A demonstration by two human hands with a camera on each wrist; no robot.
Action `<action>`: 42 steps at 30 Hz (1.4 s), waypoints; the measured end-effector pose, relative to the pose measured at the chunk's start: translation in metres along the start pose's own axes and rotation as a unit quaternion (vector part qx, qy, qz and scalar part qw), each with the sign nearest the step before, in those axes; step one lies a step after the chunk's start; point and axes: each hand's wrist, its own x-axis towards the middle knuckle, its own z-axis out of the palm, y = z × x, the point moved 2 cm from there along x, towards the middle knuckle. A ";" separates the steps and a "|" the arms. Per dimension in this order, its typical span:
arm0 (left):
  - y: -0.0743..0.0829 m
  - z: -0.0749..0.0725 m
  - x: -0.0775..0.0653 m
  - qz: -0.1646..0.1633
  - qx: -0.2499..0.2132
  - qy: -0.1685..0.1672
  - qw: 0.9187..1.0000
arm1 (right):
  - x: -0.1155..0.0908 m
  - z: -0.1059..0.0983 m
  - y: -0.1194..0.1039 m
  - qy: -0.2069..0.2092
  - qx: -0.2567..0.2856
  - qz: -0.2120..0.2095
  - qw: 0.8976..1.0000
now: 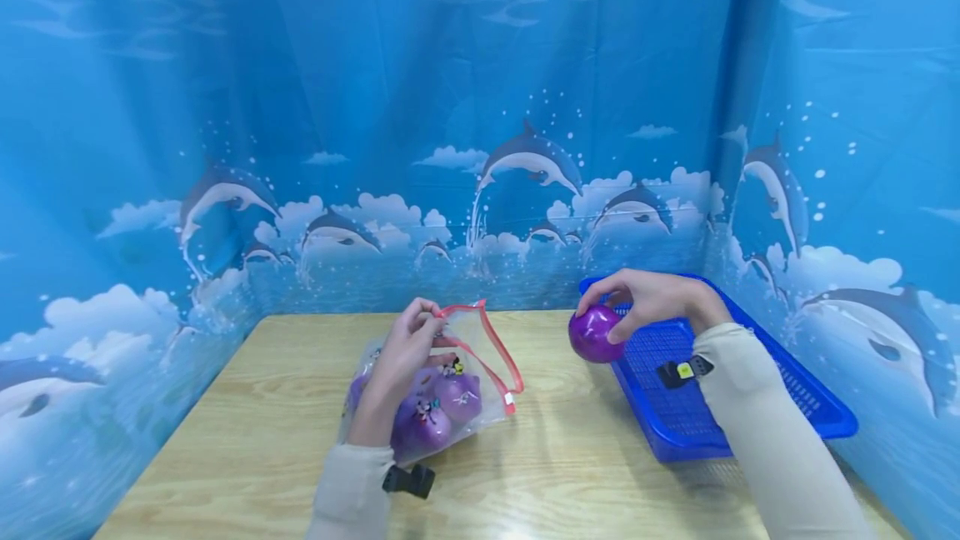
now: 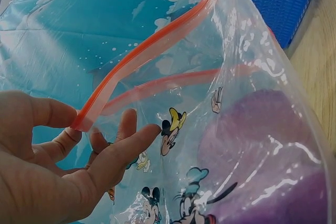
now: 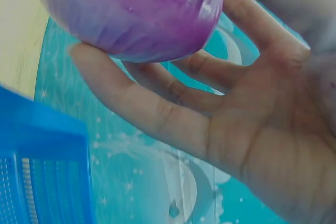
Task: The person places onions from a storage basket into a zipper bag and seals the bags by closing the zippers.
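With thumb and fingertips, my left hand point(image 1: 405, 357) pinches the red rim of a clear zip bag point(image 2: 178, 108) printed with cartoon figures. The bag's mouth gapes toward the right, and a white slider point(image 1: 510, 397) sits at one end of the rim. Several round purple things point(image 1: 431, 423) lie inside, seen through the plastic. My right hand point(image 1: 651, 300) grips a glossy purple ball-shaped object point(image 1: 595, 336) and holds it up at the left edge of the blue basket. In the right wrist view its surface point(image 3: 131, 19) looks shiny and faintly streaked; its exact kind is unclear.
A blue plastic basket point(image 1: 651, 419) with slotted walls stands at the table's right side, below my right forearm. The wooden table point(image 1: 247, 432) runs back to a blue curtain point(image 1: 420, 107) printed with dolphins, which also hangs along both sides.
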 end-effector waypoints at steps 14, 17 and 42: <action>-0.001 0.000 0.001 -0.003 0.001 0.003 1.000 | 0.028 0.018 -0.019 -0.026 0.014 -0.051 0.998; -0.002 0.000 0.002 -0.002 0.000 0.004 1.000 | 0.031 0.021 -0.022 -0.030 0.009 -0.057 0.998; -0.005 -0.003 0.003 0.005 0.018 0.017 1.000 | 0.063 0.047 -0.040 0.009 0.019 -0.092 0.995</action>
